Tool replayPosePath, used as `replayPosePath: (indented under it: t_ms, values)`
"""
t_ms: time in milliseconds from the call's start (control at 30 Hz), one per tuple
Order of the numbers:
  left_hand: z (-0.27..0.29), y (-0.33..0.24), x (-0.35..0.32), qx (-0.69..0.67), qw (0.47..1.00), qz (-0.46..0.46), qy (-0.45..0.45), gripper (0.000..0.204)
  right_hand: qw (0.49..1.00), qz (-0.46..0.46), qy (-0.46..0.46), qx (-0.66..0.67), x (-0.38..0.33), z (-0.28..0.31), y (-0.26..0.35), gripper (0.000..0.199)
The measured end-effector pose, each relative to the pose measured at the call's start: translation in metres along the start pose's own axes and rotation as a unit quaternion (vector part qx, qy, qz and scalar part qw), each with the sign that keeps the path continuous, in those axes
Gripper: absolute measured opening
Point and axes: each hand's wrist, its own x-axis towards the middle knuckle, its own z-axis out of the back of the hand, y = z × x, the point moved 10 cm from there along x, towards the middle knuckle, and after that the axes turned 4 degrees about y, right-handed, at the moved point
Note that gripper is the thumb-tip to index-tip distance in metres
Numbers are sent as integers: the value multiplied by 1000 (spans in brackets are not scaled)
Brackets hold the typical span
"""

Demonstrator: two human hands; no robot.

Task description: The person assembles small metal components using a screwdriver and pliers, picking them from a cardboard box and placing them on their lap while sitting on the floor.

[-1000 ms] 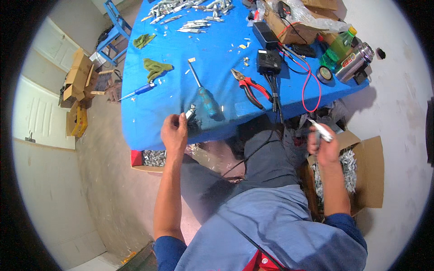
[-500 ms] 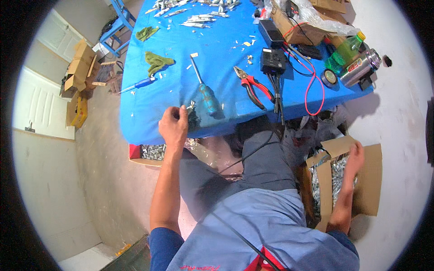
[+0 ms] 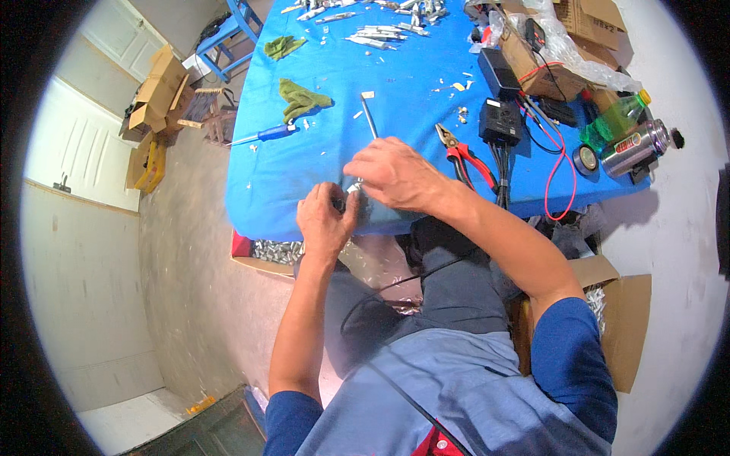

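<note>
My left hand (image 3: pixel 327 222) is closed near the front edge of the blue-covered table, its thumb and fingers curled together. A small whitish piece (image 3: pixel 354 187) shows at its thumb tip; its kind is too small to tell. Bent over from the right, my right hand (image 3: pixel 399 176) has its fingers drawn together right at that piece. What it grips, if anything, is hidden. Beyond the right hand a screwdriver (image 3: pixel 369 118) lies on the cloth, its shaft showing and its handle covered by the hand. Red-handled pliers (image 3: pixel 465 156) lie to the right.
A blue-handled screwdriver (image 3: pixel 266 135) and green cloths (image 3: pixel 303 99) lie left. Several whitish slim pieces (image 3: pixel 380 34) are at the back. Black boxes with cables (image 3: pixel 502 121), a green bottle (image 3: pixel 625 118) and a steel flask (image 3: pixel 635 150) stand right. An open carton (image 3: pixel 631 327) is below.
My right hand has come up from the carton at the lower right to meet my left hand over the table. The view has shifted, so the table sits farther right.
</note>
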Motion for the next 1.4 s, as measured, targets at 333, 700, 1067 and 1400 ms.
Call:
replayPosePath:
  t_ms: [333, 700, 1067, 1400]
  values:
    - [-3, 0, 1, 28, 1000, 0, 14, 27, 980, -16, 173, -100, 11, -67, -36, 11]
    - [-8, 2, 5, 51, 998, 8, 28, 30, 983, -40, 111, 137, 9, -48, -36, 20]
    - [-5, 1, -3, 73, 996, -6, -43, 27, 904, -256, -71, 335, -53, 27, -29, 22]
    - [-2, 3, -16, 51, 992, -28, -110, 28, 587, -493, -413, 492, -373, 64, -25, 25]
